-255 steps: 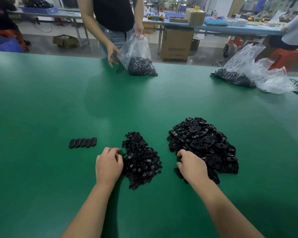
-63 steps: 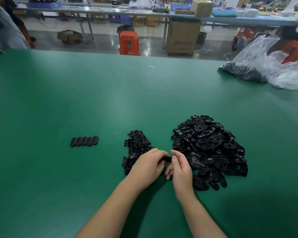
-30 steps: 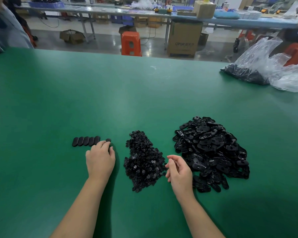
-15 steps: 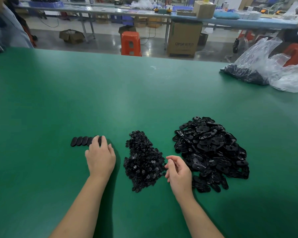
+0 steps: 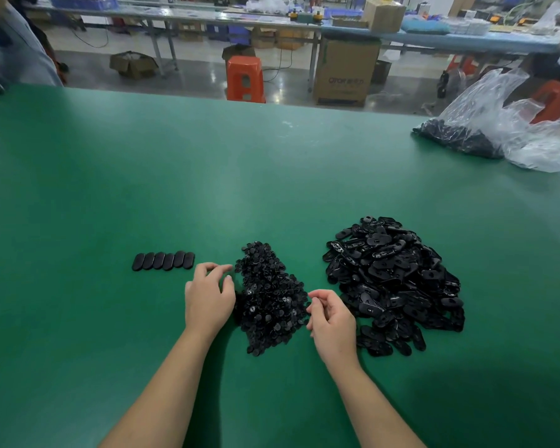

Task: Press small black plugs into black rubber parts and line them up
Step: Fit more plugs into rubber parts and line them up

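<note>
The left hand [image 5: 209, 297], fingers loosely curled and empty, is reaching into the plug pile [image 5: 269, 295]; the right hand [image 5: 332, 315], also empty, is waiting beside the rubber parts [image 5: 398, 286].

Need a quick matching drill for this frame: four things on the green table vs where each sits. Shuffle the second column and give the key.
Things:
1. row of finished parts
2. pile of small plugs
3. pile of rubber parts
4. clear plastic bag

Places:
A. far right corner of the table
B. between the two hands
C. left of the left hand, lined up
D. right of the right hand, near side

Pairs: 1-C, 2-B, 3-D, 4-A
</note>
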Demonstrator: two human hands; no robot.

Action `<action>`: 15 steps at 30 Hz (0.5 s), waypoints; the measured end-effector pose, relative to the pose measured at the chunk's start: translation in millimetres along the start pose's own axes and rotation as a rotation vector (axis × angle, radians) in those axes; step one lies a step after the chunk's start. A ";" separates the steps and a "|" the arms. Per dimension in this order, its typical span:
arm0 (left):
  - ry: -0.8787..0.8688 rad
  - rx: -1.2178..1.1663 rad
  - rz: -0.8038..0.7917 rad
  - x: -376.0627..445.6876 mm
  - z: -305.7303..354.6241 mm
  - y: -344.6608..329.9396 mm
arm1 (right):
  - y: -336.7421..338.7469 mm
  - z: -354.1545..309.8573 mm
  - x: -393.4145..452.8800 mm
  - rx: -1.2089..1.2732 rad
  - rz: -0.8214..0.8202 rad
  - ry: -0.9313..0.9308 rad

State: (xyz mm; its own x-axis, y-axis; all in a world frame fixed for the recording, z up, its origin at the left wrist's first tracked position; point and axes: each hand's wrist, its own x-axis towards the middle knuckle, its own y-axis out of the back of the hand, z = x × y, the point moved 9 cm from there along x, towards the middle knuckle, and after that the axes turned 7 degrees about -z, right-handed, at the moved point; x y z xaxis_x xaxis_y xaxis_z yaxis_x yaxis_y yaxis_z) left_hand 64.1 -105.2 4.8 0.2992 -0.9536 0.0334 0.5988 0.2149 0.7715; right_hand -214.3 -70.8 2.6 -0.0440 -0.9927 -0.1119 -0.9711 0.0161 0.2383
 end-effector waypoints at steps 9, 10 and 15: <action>-0.049 0.156 0.025 -0.4 12.2 0.3 | 23.4 -10.4 -2.5 -0.099 -0.048 0.001; -0.049 0.166 0.027 -0.2 12.3 0.1 | 32.0 -12.6 -2.2 -0.178 -0.040 0.016; -0.049 0.114 0.040 -0.2 9.6 0.2 | 74.8 -28.2 -2.8 -0.677 0.036 0.092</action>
State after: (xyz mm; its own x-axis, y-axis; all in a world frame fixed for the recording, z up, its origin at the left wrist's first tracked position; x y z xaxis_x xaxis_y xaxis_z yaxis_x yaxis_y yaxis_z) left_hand 57.1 -107.0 11.1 0.2830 -0.9545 0.0939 0.4980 0.2299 0.8362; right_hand -280.2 -70.1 48.0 -0.0241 -0.9996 -0.0171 -0.6069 0.0010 0.7947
